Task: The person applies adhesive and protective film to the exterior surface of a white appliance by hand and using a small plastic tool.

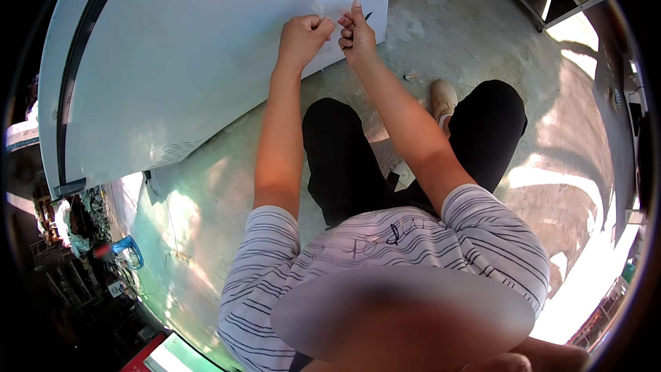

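Observation:
A large white appliance cabinet [206,41] with a black edge strip fills the upper left, in front of me. My left hand [303,40] is closed in a fist-like pinch near the cabinet's right end; what it grips, if anything, is hidden. Just right of it, my right hand [359,38] has its fingers curled and its thumb raised. From behind those fingers sticks the dark, pointed tip of a slim tool [368,16]; its exact kind does not show. A faint, clear or whitish patch shows between the hands, too indistinct to name.
Bare concrete floor [441,27] extends under and around my legs. Near my right foot lies a small scrap [411,77]. A dark metal-framed stand [551,0] is at the upper right. Clutter with a blue round object [127,251] lies at the left, near a thin cable.

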Available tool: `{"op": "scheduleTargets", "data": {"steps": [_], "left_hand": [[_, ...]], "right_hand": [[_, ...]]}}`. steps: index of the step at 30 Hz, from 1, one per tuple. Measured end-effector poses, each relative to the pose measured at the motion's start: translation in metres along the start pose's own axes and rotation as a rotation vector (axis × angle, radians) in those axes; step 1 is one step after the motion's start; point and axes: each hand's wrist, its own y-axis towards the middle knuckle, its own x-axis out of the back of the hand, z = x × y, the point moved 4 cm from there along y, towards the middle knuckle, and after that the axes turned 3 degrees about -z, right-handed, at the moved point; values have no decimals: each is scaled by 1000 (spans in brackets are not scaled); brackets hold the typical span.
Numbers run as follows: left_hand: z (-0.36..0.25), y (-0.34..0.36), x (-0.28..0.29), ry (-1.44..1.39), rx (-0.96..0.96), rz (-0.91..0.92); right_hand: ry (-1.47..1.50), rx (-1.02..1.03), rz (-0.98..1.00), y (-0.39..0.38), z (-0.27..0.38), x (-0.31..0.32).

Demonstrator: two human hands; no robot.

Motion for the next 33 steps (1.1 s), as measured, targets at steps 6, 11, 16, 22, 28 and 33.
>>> {"op": "scheduleTargets", "data": {"steps": [6, 11, 16, 22, 28, 33], "left_hand": [[1, 2, -5, -4, -6, 2], [1, 0, 3, 29, -5, 36], [1, 3, 17, 125, -7, 101], [-23, -1, 11, 610, 165, 71], [32, 32, -48, 549, 238, -172], [41, 36, -58, 716, 56, -254]], "right_hand": [[-66, 88, 118, 40, 5, 4], [-13, 54, 166, 33, -6, 10], [103, -34, 105, 10, -33, 17], [214, -82, 8, -2, -56, 18], [181, -15, 147, 2, -68, 17], [232, -132, 48, 22, -66, 59]]}}
